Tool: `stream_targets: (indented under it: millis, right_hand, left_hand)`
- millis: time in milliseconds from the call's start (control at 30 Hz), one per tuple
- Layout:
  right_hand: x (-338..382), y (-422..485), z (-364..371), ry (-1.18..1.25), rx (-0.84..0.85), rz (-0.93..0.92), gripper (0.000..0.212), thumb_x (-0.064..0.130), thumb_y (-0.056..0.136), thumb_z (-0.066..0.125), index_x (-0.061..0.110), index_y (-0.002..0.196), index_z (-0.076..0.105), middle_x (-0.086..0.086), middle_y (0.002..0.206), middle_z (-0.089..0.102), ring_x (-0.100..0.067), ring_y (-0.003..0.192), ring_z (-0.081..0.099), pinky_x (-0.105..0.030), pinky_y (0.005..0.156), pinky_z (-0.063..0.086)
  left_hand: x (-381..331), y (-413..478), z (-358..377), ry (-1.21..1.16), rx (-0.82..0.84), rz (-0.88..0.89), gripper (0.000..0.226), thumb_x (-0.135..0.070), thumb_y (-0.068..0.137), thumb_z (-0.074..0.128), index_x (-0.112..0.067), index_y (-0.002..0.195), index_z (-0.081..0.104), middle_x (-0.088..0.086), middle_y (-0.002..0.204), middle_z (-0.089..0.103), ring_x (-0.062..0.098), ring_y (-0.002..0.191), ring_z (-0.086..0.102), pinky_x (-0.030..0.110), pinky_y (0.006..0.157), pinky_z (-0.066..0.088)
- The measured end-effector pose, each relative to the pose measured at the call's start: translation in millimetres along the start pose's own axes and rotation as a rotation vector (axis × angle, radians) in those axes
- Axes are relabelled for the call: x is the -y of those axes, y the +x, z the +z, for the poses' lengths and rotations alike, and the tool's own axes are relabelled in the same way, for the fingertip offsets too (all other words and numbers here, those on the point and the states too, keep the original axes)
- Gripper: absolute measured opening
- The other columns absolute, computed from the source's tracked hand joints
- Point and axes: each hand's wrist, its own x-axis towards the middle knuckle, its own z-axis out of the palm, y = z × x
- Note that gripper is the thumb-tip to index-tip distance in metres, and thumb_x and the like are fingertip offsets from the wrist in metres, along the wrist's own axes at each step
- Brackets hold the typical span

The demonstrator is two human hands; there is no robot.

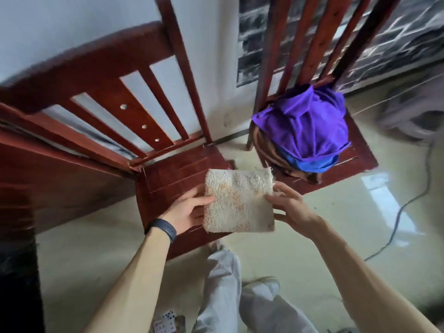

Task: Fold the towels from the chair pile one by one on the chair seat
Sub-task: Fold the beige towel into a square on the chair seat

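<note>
A cream, fluffy towel (pixel 239 200), folded into a small square, is held over the front right part of the red-brown wooden chair seat (pixel 173 176). My left hand (pixel 189 211) grips its left edge, thumb on top. My right hand (pixel 287 206) pinches its right edge with thumb and fingers. On the seat of a second wooden chair (pixel 358 159) to the right lies the pile: a purple cloth (pixel 305 126) on top, a blue one (pixel 312 164) under it and a brown striped towel (pixel 271 152) at the bottom.
Both chairs stand on a glossy cream tiled floor (pixel 300 248) against a white wall. A dark cable (pixel 396 222) snakes across the floor at right. My light trousers and shoes (pixel 223 284) are below the seat. Playing cards (pixel 165 323) lie on the floor at the bottom.
</note>
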Motion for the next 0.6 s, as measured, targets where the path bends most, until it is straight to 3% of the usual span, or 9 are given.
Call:
stream_targets:
  millis: [133,267,333,433,600]
  right_hand:
    - [52,-123,-62,-0.004,-0.127,-0.208,0.026,0.009,0.094,0.064,0.022,0.116,0.065,-0.003,0.096,0.067,-0.014,0.090,0.069,-0.028,0.068,0.055]
    - [86,-246,-134,0.097,-0.333,-0.406,0.033,0.005,0.094,0.063,0.028,0.117,0.064,-0.003,0.088,0.062,-0.014,0.090,0.066,-0.025,0.064,0.056]
    - [96,-303,-166,0.156,-0.456,-0.489,0.036,0.005,0.095,0.063,0.035,0.114,0.064,-0.004,0.091,0.065,-0.010,0.087,0.068,-0.023,0.064,0.056]
    - [103,-370,-212,0.215,-0.617,-0.609,0.038,0.006,0.095,0.063,0.039,0.115,0.065,-0.008,0.097,0.069,-0.016,0.092,0.069,-0.030,0.067,0.055]
    - [113,-442,-286,0.283,-0.823,-0.745,0.035,0.014,0.094,0.064,0.033,0.124,0.064,-0.015,0.109,0.070,-0.027,0.104,0.069,-0.046,0.077,0.060]
  left_hand:
    - [-47,-53,123,0.125,0.140,0.081,0.045,-0.009,0.079,0.073,-0.026,0.120,0.067,0.007,0.112,0.072,0.027,0.097,0.068,0.039,0.081,0.053]
    - [-81,-93,256,0.327,0.306,0.114,0.049,-0.006,0.083,0.070,-0.021,0.129,0.059,0.003,0.094,0.068,0.017,0.071,0.063,0.030,0.063,0.049]
    - [-93,-109,324,0.396,0.391,0.133,0.050,-0.006,0.084,0.070,-0.020,0.130,0.058,0.006,0.096,0.068,0.018,0.065,0.063,0.030,0.062,0.050]
    - [-104,-127,420,0.473,0.523,0.158,0.050,-0.006,0.078,0.076,-0.027,0.123,0.064,0.009,0.104,0.070,0.024,0.075,0.062,0.040,0.076,0.048]
    - [-112,-139,568,0.660,0.725,0.220,0.034,-0.004,0.083,0.066,-0.031,0.102,0.070,0.000,0.089,0.071,0.018,0.070,0.063,0.033,0.066,0.051]
